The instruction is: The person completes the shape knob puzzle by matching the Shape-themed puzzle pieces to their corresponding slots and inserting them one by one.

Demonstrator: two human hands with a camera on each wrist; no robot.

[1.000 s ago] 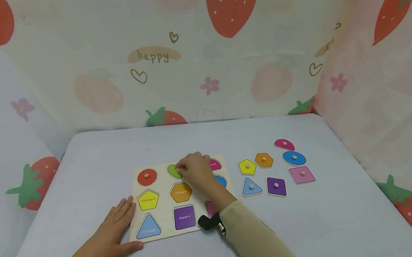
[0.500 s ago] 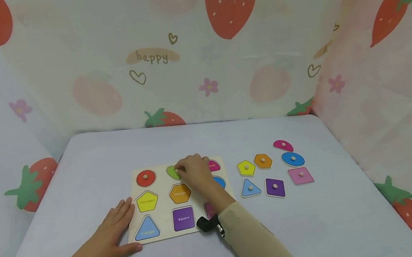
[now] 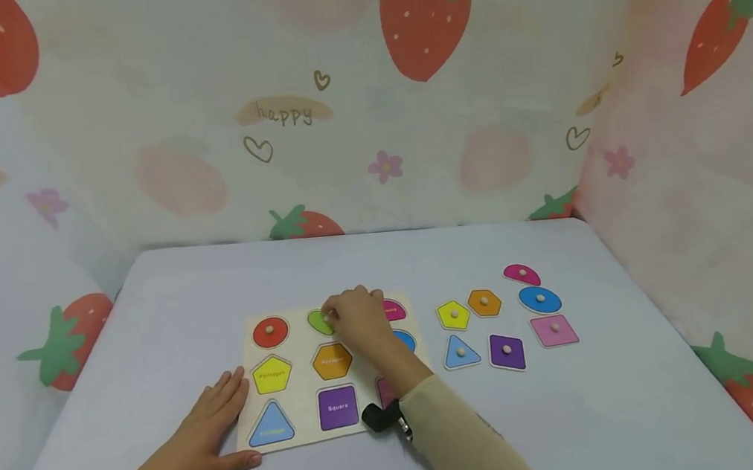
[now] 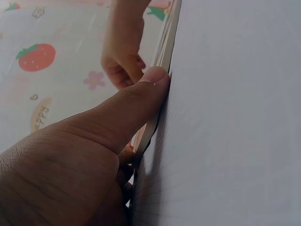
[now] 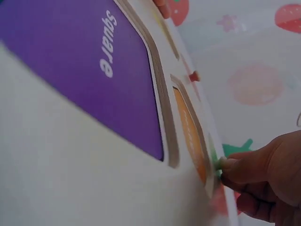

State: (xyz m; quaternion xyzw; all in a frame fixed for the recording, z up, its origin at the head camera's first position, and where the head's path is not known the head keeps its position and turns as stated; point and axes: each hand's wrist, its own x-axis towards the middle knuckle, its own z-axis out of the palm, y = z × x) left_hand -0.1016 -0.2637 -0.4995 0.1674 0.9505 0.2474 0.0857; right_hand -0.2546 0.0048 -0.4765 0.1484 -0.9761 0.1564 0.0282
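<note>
A cream shape-puzzle board [image 3: 301,391] lies on the white table. My left hand [image 3: 201,429] rests at its left edge, fingers extended along the side and thumb at the near corner. In the left wrist view the thumb [image 4: 136,101] touches the board's edge. Over the back row, my right hand [image 3: 360,322] pinches the small knob [image 5: 226,163] of a green puzzle piece [image 3: 318,322] at its slot; the hand hides the piece's right part. To its left, a red round piece [image 3: 270,332] with a knob sits in its slot.
Several knobbed pieces lie right of the board, among them a yellow pentagon [image 3: 454,315], an orange hexagon [image 3: 485,302], a purple square [image 3: 507,352] and a blue oval [image 3: 540,299]. A strawberry-print curtain [image 3: 354,132] stands behind the table.
Both hands keep their places on the board, the right still pinching the green piece's knob. The whole scene sits slightly lower in the head view.
</note>
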